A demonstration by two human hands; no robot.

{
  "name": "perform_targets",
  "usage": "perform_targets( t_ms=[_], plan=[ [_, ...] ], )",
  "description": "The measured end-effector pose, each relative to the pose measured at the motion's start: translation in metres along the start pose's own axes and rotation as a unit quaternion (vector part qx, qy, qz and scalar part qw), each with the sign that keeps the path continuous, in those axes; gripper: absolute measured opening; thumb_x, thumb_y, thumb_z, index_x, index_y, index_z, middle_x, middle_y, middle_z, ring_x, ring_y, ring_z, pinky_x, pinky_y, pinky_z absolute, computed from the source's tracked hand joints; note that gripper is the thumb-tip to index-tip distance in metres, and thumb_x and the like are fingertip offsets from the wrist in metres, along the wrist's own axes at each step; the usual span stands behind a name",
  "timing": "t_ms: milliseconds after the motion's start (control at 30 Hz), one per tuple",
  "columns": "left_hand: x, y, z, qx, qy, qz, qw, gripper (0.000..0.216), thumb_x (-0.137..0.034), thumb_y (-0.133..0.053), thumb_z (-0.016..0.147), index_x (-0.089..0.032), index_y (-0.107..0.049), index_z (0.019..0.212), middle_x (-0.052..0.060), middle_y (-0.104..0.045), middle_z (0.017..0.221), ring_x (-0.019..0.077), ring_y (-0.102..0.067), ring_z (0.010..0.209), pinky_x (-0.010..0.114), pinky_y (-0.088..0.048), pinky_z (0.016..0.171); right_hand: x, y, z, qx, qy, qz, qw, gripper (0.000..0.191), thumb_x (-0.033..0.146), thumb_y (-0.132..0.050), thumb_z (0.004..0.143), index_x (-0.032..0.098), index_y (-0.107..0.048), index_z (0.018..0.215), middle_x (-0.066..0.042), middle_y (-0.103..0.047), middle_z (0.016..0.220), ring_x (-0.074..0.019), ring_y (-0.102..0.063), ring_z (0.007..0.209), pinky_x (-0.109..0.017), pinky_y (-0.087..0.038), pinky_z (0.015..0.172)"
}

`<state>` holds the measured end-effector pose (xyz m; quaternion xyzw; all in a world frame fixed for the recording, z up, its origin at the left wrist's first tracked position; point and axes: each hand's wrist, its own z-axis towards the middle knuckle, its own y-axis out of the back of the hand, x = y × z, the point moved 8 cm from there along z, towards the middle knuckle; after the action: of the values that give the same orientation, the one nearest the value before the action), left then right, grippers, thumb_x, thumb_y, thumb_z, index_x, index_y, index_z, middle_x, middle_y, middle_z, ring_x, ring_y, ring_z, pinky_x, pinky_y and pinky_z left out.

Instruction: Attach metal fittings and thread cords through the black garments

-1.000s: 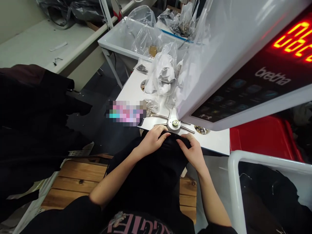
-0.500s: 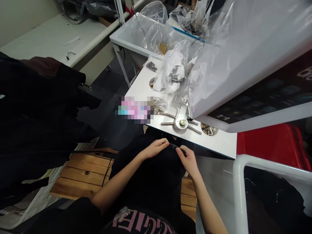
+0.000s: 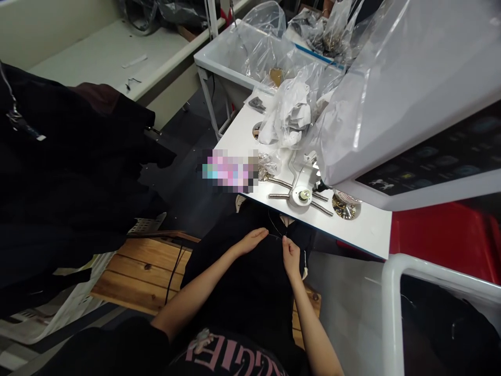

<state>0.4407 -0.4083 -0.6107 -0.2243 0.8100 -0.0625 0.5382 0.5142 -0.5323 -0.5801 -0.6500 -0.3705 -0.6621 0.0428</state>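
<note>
A dark garment [image 3: 242, 277] lies across my lap, its far end hanging near the white tabletop's front edge. My left hand [image 3: 253, 241] pinches the cloth, its fingers pressed together. Close to its right, my right hand [image 3: 290, 255] grips the same garment between thumb and fingers. A thin pale line, thread or edge, runs between the two hands; which one I cannot tell. Cream-coloured bits show at the garment's edges.
Ahead stands a white tabletop [image 3: 368, 230] with a white machine part [image 3: 300, 195] with bendy metal tubes and plastic bags [image 3: 291, 112]. Dark clothes [image 3: 78, 172] hang at left. Wooden slats [image 3: 136, 271] lie below. A white-framed bin [image 3: 391, 313] and red container [image 3: 442, 230] stand right.
My right hand has shifted slightly left and down and turned more upright. The cloth between the hands lies flatter, and more of the garment's far end shows. The camera view has shifted slightly left.
</note>
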Motion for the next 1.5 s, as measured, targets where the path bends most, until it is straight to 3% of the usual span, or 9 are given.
perform_targets(
  t_ms=[400,800,1033,1500],
  plan=[
    [0.000,-0.003,0.000,0.008,0.003,0.003,1.000,0.048,-0.063,-0.052,0.075,-0.015,-0.044,0.070,-0.005,-0.039,0.062,0.0070,-0.035,0.056,0.022,-0.030,0.055,-0.001,0.002,-0.004,0.001,-0.011,-0.002,1.000,0.040,0.045,-0.038,0.090,0.019,-0.037,0.059,0.003,-0.034,0.058,-0.0111,-0.033,0.057,-0.023,-0.029,0.056],
    [0.002,-0.002,0.001,-0.001,-0.021,0.079,0.997,0.045,-0.058,-0.048,0.080,-0.015,-0.048,0.068,-0.004,-0.041,0.064,0.0095,-0.038,0.063,0.023,-0.032,0.060,0.008,-0.004,-0.004,0.030,0.018,-0.056,0.998,0.043,0.044,-0.037,0.092,0.016,-0.052,0.063,0.000,-0.051,0.061,-0.0125,-0.045,0.058,-0.023,-0.034,0.059],
    [0.007,-0.008,0.012,0.000,-0.031,0.103,0.994,0.048,-0.062,-0.045,0.079,-0.016,-0.045,0.066,-0.004,-0.038,0.062,0.0094,-0.036,0.060,0.024,-0.032,0.058,0.004,-0.001,-0.002,0.015,0.023,-0.059,0.998,0.045,0.046,-0.036,0.092,0.016,-0.057,0.066,-0.002,-0.055,0.061,-0.0149,-0.049,0.059,-0.024,-0.036,0.058],
    [0.017,-0.007,0.015,0.013,-0.026,0.045,0.999,0.049,-0.064,-0.048,0.077,-0.015,-0.045,0.070,-0.004,-0.039,0.064,0.0084,-0.036,0.060,0.022,-0.032,0.056,0.009,0.000,-0.003,0.000,0.029,-0.073,0.997,0.043,0.044,-0.035,0.092,0.016,-0.057,0.068,-0.004,-0.059,0.065,-0.0162,-0.053,0.061,-0.025,-0.037,0.059]
  ],
)
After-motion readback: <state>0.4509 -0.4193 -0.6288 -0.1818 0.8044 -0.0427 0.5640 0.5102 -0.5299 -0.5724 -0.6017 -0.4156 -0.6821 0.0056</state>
